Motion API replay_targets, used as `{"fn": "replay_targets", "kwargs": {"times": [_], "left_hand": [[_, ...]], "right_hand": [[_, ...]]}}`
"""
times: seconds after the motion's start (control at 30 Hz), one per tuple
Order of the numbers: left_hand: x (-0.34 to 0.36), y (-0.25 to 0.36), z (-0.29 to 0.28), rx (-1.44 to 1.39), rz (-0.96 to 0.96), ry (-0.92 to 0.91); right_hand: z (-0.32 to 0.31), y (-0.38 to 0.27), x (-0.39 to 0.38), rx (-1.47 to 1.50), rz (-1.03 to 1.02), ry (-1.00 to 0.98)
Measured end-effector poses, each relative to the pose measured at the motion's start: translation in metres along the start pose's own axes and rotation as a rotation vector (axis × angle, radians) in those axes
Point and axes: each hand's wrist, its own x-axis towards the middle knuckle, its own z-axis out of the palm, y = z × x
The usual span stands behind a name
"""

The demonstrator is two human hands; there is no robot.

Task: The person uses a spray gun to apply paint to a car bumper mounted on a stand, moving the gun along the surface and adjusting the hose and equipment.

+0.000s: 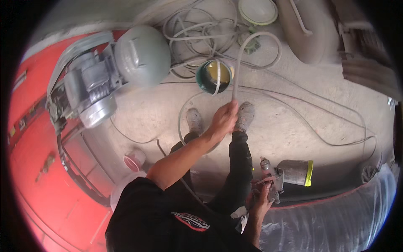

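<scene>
In front of my body, my left hand (223, 120) is closed round a grey hose (238, 71). The hose rises from my fist and loops back toward a tangle on the floor. Low on the right, my right hand (262, 200) grips a spray gun (270, 180) by its handle. A dull grey cup (294, 171) with a yellow band round its end is fixed to the gun, lying sideways. Part of that grip is hidden behind the gun body. Just beyond my feet stands a dark green bucket (202, 78) with a pale handle and something yellowish inside.
A dusty air compressor (142, 54) stands at the left before red panels (58, 185). Coiled hose (201, 38) lies at the back, near a white basin (257, 10). Thin hoses cross the floor on the right. Plastic sheeting (327, 227) covers something at the lower right.
</scene>
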Motion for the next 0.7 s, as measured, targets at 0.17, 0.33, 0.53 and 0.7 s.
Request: {"fn": "replay_targets", "kwargs": {"times": [0.17,0.33,0.53,0.7], "left_hand": [[-0.113,-0.034,-0.084,0.351,-0.045,0.099],[-0.197,-0.082,-0.145,0.504,0.117,0.236],[-0.304,-0.124,-0.191,0.279,-0.023,0.251],[-0.376,-0.127,-0.193,0.069,0.096,0.28]], "right_hand": [[0.012,0.001,-0.018,-0.059,-0.148,0.062],[0.034,-0.023,-0.057,-0.163,-0.27,-0.033],[0.026,-0.013,-0.096,-0.335,-0.337,-0.106],[0.028,0.017,-0.145,-0.455,-0.447,-0.23]]}}
